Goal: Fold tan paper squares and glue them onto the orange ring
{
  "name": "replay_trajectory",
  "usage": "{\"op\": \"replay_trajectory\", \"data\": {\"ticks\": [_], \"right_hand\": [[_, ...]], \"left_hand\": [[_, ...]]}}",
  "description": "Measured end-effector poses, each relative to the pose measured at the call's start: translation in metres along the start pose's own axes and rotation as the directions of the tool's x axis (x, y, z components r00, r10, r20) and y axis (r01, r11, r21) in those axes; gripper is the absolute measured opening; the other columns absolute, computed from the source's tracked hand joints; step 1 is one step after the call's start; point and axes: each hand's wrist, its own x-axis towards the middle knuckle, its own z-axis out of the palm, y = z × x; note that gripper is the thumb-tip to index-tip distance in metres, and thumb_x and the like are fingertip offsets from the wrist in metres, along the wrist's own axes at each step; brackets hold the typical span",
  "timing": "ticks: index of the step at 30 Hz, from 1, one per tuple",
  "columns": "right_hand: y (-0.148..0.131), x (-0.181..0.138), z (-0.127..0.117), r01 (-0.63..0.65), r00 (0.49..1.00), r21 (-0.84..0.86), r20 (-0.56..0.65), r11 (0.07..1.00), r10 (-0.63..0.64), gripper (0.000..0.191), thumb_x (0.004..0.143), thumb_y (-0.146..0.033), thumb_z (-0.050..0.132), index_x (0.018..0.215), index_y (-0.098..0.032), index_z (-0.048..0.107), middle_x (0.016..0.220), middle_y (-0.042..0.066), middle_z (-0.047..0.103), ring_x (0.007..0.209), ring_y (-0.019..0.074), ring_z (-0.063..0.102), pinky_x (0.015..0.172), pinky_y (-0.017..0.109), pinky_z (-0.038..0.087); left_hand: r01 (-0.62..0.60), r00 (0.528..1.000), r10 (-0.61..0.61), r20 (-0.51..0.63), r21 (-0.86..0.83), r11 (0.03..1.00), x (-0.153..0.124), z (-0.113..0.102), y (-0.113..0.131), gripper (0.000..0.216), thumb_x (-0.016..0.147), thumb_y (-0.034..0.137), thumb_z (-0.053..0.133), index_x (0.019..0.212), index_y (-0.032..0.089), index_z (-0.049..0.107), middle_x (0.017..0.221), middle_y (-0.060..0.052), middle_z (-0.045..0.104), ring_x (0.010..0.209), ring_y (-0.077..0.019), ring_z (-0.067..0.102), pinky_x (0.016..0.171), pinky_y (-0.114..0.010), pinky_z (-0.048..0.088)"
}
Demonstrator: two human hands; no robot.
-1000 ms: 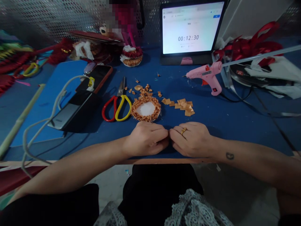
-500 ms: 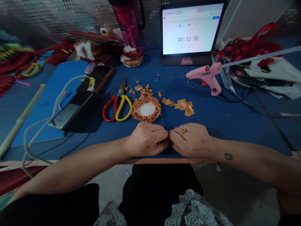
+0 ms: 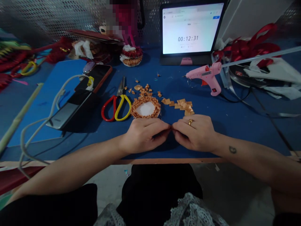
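My left hand (image 3: 143, 135) and my right hand (image 3: 195, 133) meet fingertip to fingertip above the blue table (image 3: 225, 116) near its front edge. Both hands are pinched closed on something small that I cannot make out. My right hand wears a gold ring. Just beyond the fingers lies a round white disc ringed with orange folded pieces (image 3: 145, 108). A small heap of orange ribbon squares (image 3: 183, 105) lies right of the disc, touching the knuckles of my right hand. More orange scraps (image 3: 143, 89) are scattered behind the disc.
Red-and-yellow scissors (image 3: 116, 105) lie left of the disc. Two phones (image 3: 77, 100) with a white cable rest at the left. A pink glue gun (image 3: 205, 75) stands at the right. A tablet (image 3: 191, 29) at the back shows 00:12:31. Red ribbon (image 3: 246, 47) is piled far right.
Both hands have lifted and moved slightly away from me toward the disc, fingertips still pinched together. The tablet timer went from 00:12:30 to 00:12:31.
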Motion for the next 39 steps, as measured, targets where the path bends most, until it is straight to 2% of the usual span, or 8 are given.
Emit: {"op": "replay_trajectory", "data": {"ticks": [17, 19, 21, 25, 29, 34, 38, 39], "right_hand": [[0.007, 0.0, -0.003, -0.087, 0.996, 0.138, 0.012, 0.987, 0.086, 0.008, 0.077, -0.021, 0.05, 0.082, -0.019, 0.056, 0.065, -0.005, 0.06, 0.059, 0.0076, 0.053, 0.059, 0.022, 0.037], [0.011, 0.0, -0.006, -0.118, 0.993, 0.121, -0.007, 0.986, 0.12, 0.007, 0.077, -0.02, 0.05, 0.079, -0.02, 0.057, 0.062, -0.005, 0.059, 0.057, 0.0072, 0.053, 0.058, 0.021, 0.038], [0.018, 0.0, -0.01, -0.171, 0.984, 0.097, -0.027, 0.98, 0.175, 0.007, 0.076, -0.02, 0.051, 0.076, -0.021, 0.058, 0.059, -0.006, 0.058, 0.055, 0.0067, 0.053, 0.057, 0.02, 0.038], [0.036, -0.001, -0.016, -0.3, 0.952, 0.035, -0.052, 0.953, 0.301, 0.006, 0.076, -0.022, 0.053, 0.073, -0.021, 0.059, 0.06, -0.005, 0.06, 0.054, 0.0068, 0.053, 0.054, 0.021, 0.038], [0.056, -0.004, -0.018, -0.409, 0.913, -0.01, -0.013, 0.913, 0.408, 0.008, 0.075, -0.027, 0.054, 0.074, -0.022, 0.06, 0.064, -0.003, 0.062, 0.057, 0.0108, 0.054, 0.056, 0.025, 0.04], [0.072, -0.007, -0.016, -0.43, 0.892, -0.04, 0.136, 0.902, 0.431, 0.013, 0.074, -0.031, 0.055, 0.081, -0.024, 0.063, 0.077, 0.0, 0.064, 0.071, 0.0161, 0.056, 0.062, 0.029, 0.041], [0.075, -0.008, -0.013, -0.406, 0.888, -0.058, 0.212, 0.912, 0.409, 0.018, 0.076, -0.037, 0.054, 0.084, -0.025, 0.065, 0.085, 0.001, 0.063, 0.08, 0.018, 0.055, 0.067, 0.03, 0.04], [0.074, -0.008, -0.012, -0.403, 0.886, -0.06, 0.223, 0.913, 0.406, 0.019, 0.077, -0.038, 0.054, 0.084, -0.025, 0.065, 0.087, 0.001, 0.063, 0.082, 0.0182, 0.054, 0.068, 0.03, 0.04]], "left_hand": [[0.115, 0.992, -0.112, -0.06, 0.046, 0.992, 0.008, -0.013, -0.007, 0.008, 0.076, 0.014, 0.058, 0.082, 0.017, 0.063, 0.075, 0.003, 0.068, 0.064, -0.0053, 0.062, 0.06, -0.013, 0.049], [0.272, 0.955, -0.256, -0.152, 0.092, 0.958, 0.011, -0.019, -0.022, 0.005, 0.076, 0.017, 0.06, 0.08, 0.018, 0.063, 0.074, 0.004, 0.067, 0.058, -0.0044, 0.059, 0.055, -0.014, 0.048], [0.441, 0.858, -0.411, -0.308, 0.033, 0.897, 0.012, -0.024, -0.042, 0.005, 0.077, 0.021, 0.06, 0.08, 0.019, 0.063, 0.072, 0.004, 0.065, 0.058, -0.0048, 0.059, 0.053, -0.016, 0.049], [0.54, 0.78, -0.54, -0.317, -0.095, 0.836, 0.008, -0.027, -0.083, 0.012, 0.079, 0.032, 0.06, 0.079, 0.02, 0.06, 0.067, 0.004, 0.063, 0.054, -0.0066, 0.06, 0.047, -0.021, 0.051], [0.525, 0.794, -0.521, -0.312, -0.079, 0.847, 0.006, -0.026, -0.096, 0.022, 0.078, 0.035, 0.061, 0.085, 0.015, 0.057, 0.073, 0.003, 0.061, 0.054, -0.0048, 0.06, 0.044, -0.018, 0.049], [0.499, 0.814, -0.502, -0.293, -0.09, 0.862, 0.011, -0.028, -0.07, 0.017, 0.089, 0.029, 0.045, 0.098, 0.015, 0.05, 0.086, 0.0, 0.06, 0.06, -0.0025, 0.058, 0.05, -0.017, 0.049], [0.33, 0.902, -0.331, -0.279, -0.052, 0.943, 0.007, -0.027, -0.042, 0.01, 0.083, 0.02, 0.052, 0.091, 0.018, 0.057, 0.072, 0.003, 0.059, 0.056, -0.0033, 0.055, 0.051, -0.017, 0.047], [0.209, 0.958, -0.2, -0.205, 0.024, 0.978, 0.005, -0.026, -0.036, 0.009, 0.08, 0.018, 0.054, 0.088, 0.018, 0.058, 0.069, 0.004, 0.059, 0.054, -0.0029, 0.054, 0.049, -0.016, 0.046]]}}
